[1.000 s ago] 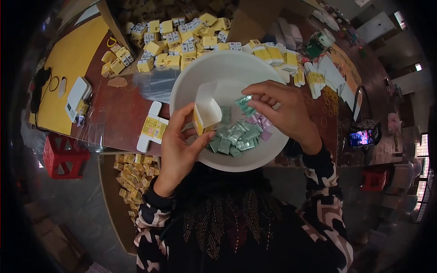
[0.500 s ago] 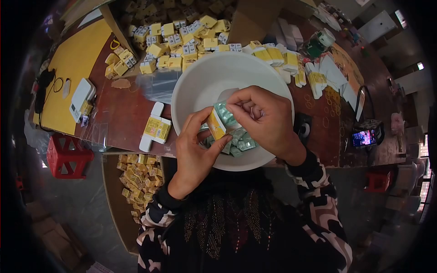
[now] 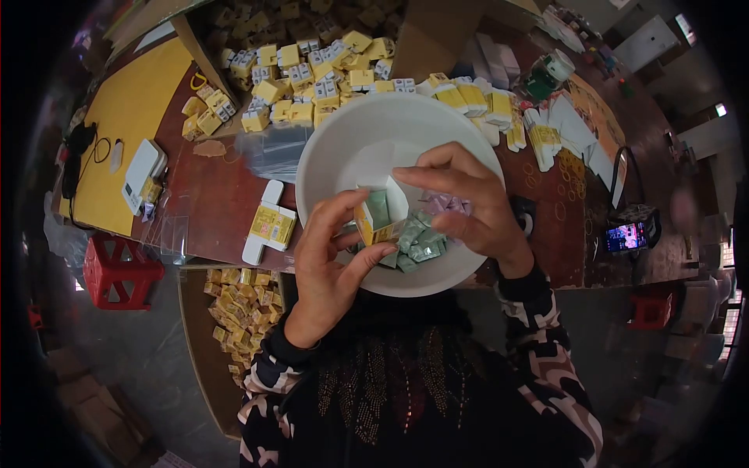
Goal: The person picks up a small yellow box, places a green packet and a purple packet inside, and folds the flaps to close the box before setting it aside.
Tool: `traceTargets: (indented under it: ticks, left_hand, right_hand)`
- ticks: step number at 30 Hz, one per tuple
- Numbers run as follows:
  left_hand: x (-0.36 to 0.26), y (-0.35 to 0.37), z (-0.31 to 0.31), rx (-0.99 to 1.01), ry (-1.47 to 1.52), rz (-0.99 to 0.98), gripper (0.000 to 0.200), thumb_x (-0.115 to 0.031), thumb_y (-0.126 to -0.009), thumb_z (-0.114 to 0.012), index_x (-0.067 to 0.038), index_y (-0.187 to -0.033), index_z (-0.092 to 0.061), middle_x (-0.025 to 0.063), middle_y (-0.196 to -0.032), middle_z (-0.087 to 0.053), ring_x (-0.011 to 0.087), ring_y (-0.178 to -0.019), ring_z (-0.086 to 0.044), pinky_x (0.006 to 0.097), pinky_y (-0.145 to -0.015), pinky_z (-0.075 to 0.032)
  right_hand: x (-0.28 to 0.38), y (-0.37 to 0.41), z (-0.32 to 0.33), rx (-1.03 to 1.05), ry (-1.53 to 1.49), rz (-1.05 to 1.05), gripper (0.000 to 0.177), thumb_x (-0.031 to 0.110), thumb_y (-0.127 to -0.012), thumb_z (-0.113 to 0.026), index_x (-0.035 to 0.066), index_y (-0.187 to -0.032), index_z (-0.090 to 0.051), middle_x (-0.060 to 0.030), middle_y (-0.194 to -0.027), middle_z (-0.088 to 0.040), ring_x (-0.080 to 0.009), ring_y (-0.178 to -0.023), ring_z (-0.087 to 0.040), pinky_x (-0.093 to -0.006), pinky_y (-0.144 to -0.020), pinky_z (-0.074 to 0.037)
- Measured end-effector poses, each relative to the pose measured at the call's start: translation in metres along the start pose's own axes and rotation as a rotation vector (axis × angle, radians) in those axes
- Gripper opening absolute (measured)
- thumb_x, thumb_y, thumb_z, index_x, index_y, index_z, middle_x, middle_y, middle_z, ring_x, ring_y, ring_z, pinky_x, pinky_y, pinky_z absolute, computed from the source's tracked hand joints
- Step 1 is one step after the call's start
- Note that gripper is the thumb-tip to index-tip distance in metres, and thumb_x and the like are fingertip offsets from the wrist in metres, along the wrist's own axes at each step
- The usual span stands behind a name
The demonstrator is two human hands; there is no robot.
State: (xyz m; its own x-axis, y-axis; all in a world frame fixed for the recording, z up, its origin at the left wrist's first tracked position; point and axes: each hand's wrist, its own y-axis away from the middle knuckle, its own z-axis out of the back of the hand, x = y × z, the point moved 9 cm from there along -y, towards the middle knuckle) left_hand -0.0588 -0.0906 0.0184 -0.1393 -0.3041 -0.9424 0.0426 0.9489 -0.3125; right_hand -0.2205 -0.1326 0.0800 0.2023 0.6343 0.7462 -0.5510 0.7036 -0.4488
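My left hand grips a small yellow carton between thumb and fingers, over a white basin. The carton's top is open with its white flap up, and a green sachet stands inside it. My right hand is just to the right, thumb and fingers apart, index fingertip right at the flap. Below the hands, the basin holds several loose green sachets and, beside my right hand, purple sachets.
A flattened yellow carton lies left of the basin near clear plastic sheets. Behind is a heap of yellow cartons. A box of filled-looking cartons stands below the table edge. A small-screened device is at right, a red stool at left.
The green sachet has gone down into the carton, and my right hand has let go of it and opened, shifting slightly right. My left hand still holds the carton, now tipped more upright.
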Motion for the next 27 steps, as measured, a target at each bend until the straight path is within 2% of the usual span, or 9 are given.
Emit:
traceTargets:
  ticks: [2,5,9,11,14,18,20,24,27]
  left_hand:
    - [0.002,-0.001,-0.008,0.098,0.114,0.087,0.061,0.006,-0.08,-0.076,-0.002,-0.136,-0.052,0.0099,-0.131,-0.049,0.0233,-0.118,-0.06,0.0359,-0.097,-0.059]
    - [-0.002,-0.001,-0.019,0.19,0.076,0.075,0.053,0.008,-0.081,-0.075,0.0,-0.13,-0.057,0.0096,-0.13,-0.049,0.0225,-0.119,-0.059,0.0346,-0.097,-0.059]
    - [0.0,0.0,-0.022,0.2,0.215,0.164,0.045,0.01,-0.081,-0.073,0.002,-0.124,-0.061,0.0102,-0.133,-0.049,0.0218,-0.12,-0.058,0.033,-0.094,-0.06]
    - [0.0,0.0,-0.022,0.223,0.273,0.221,0.04,0.011,-0.084,-0.071,0.002,-0.121,-0.062,0.0121,-0.136,-0.048,0.0216,-0.121,-0.057,0.0331,-0.093,-0.06]
    - [0.005,0.0,-0.021,0.266,0.288,0.177,0.031,0.011,-0.086,-0.068,0.003,-0.116,-0.065,0.0143,-0.138,-0.048,0.0218,-0.122,-0.056,0.0331,-0.094,-0.059]
    - [0.009,0.001,-0.021,0.252,0.292,0.142,0.03,0.011,-0.088,-0.066,0.003,-0.117,-0.061,0.0151,-0.138,-0.048,0.0229,-0.125,-0.054,0.0321,-0.095,-0.057]
    - [0.006,-0.002,-0.021,0.181,0.42,0.134,0.037,0.011,-0.09,-0.064,0.001,-0.123,-0.051,0.0152,-0.136,-0.049,0.0242,-0.128,-0.052,0.0314,-0.095,-0.056]
    - [0.007,-0.003,-0.021,0.185,0.426,0.147,0.046,0.012,-0.091,-0.062,-0.002,-0.129,-0.041,0.0153,-0.134,-0.049,0.0252,-0.13,-0.05,0.0312,-0.096,-0.055]
    - [0.001,-0.004,-0.019,0.164,0.386,0.12,0.048,0.013,-0.091,-0.061,-0.002,-0.132,-0.039,0.0156,-0.133,-0.049,0.0259,-0.132,-0.049,0.0315,-0.096,-0.055]
  right_hand:
    - [-0.013,0.011,-0.02,-0.045,-0.171,-0.045,0.065,0.044,-0.087,-0.073,-0.002,-0.13,-0.063,-0.0163,-0.118,-0.061,-0.0233,-0.106,-0.06,-0.035,-0.089,-0.049]
    - [-0.025,0.023,-0.037,-0.029,-0.28,-0.099,0.07,0.046,-0.087,-0.072,-0.003,-0.135,-0.058,-0.0219,-0.131,-0.059,-0.0286,-0.117,-0.06,-0.0377,-0.099,-0.047]
    - [-0.028,0.028,-0.042,-0.01,-0.283,-0.092,0.062,0.039,-0.087,-0.071,-0.003,-0.131,-0.061,-0.0246,-0.133,-0.059,-0.0311,-0.119,-0.061,-0.0389,-0.102,-0.046]
    - [-0.026,0.028,-0.036,-0.005,-0.2,-0.028,0.051,0.029,-0.088,-0.068,-0.004,-0.126,-0.065,-0.0254,-0.13,-0.062,-0.0333,-0.117,-0.063,-0.0385,-0.102,-0.047]
    - [-0.014,0.026,-0.031,-0.046,-0.119,0.098,0.04,0.019,-0.088,-0.063,-0.004,-0.12,-0.068,-0.0261,-0.128,-0.062,-0.0349,-0.118,-0.062,-0.0401,-0.102,-0.047]
    - [-0.005,0.023,-0.032,-0.109,-0.09,0.237,0.034,0.018,-0.091,-0.068,-0.001,-0.119,-0.069,-0.0193,-0.122,-0.067,-0.0335,-0.114,-0.065,-0.0393,-0.094,-0.052]
    - [-0.007,0.025,-0.028,-0.22,-0.166,0.144,0.033,0.018,-0.092,-0.069,0.0,-0.119,-0.069,-0.0191,-0.12,-0.068,-0.0347,-0.117,-0.064,-0.0414,-0.098,-0.051]
    - [-0.013,0.023,-0.027,-0.244,-0.259,0.013,0.038,0.021,-0.089,-0.074,0.001,-0.12,-0.069,-0.0175,-0.119,-0.069,-0.0343,-0.12,-0.061,-0.0426,-0.1,-0.049]
    - [-0.003,0.02,-0.029,-0.157,-0.149,0.162,0.037,0.02,-0.086,-0.076,0.003,-0.119,-0.071,-0.014,-0.12,-0.07,-0.0323,-0.125,-0.057,-0.0419,-0.102,-0.048]
